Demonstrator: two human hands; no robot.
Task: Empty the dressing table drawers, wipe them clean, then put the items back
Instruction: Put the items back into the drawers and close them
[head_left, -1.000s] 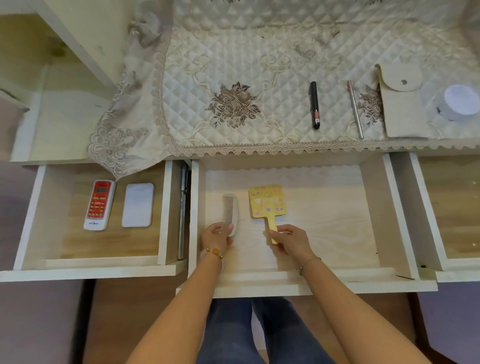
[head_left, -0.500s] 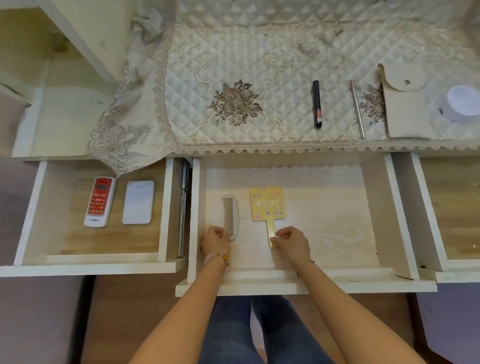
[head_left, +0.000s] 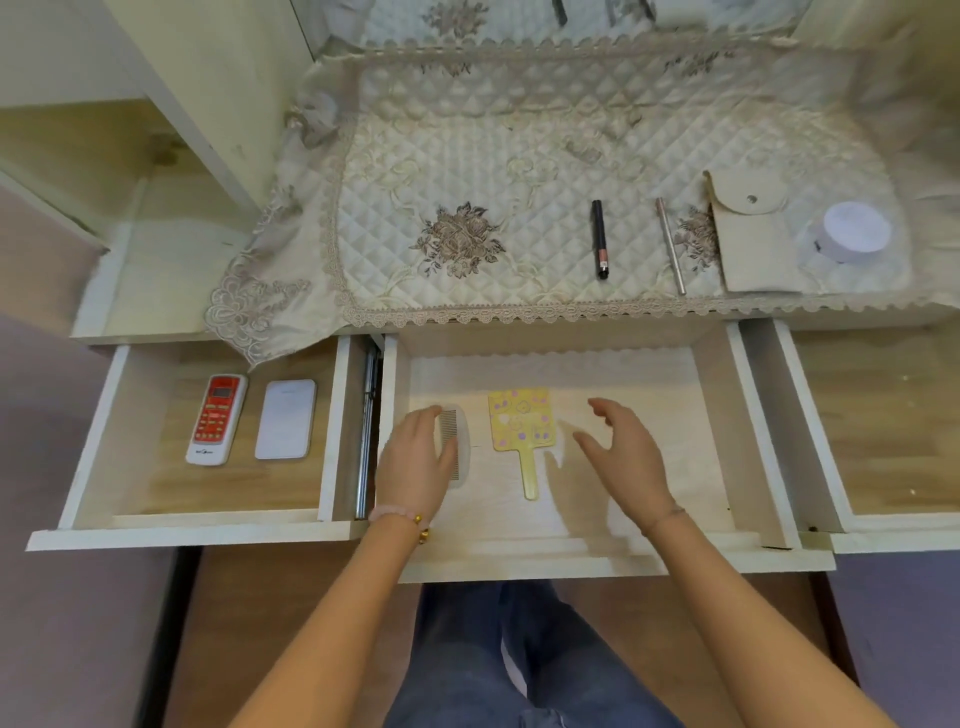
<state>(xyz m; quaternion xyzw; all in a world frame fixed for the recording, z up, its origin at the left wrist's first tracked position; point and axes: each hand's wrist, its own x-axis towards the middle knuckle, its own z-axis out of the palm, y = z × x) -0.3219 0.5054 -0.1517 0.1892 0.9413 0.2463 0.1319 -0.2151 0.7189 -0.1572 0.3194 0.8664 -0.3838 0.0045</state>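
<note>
Fingers of the left hand (head_left: 415, 457) lie relaxed on the comb (head_left: 460, 452), lower centre. The right hand (head_left: 623, 457) hovers spread and holds nothing, just right of the yellow hand mirror (head_left: 522, 421) in the middle drawer (head_left: 748, 415). The remote (head_left: 215, 418) and a flat white device (head_left: 285, 426) lie in the left drawer (head_left: 197, 535). A black cosmetic pen (head_left: 600, 239), metal stick (head_left: 670, 244), pouch (head_left: 753, 239) and jar (head_left: 852, 234) remain on the cloth-covered worktop (head_left: 519, 156), so the putting back looks about half done.

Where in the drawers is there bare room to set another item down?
Middle drawer: the right half, between the mirror and the right wall, though the right hand hovers over it. Left drawer: the strip in front of the remote and white case. Crowded: the comb, under the left hand.
</note>
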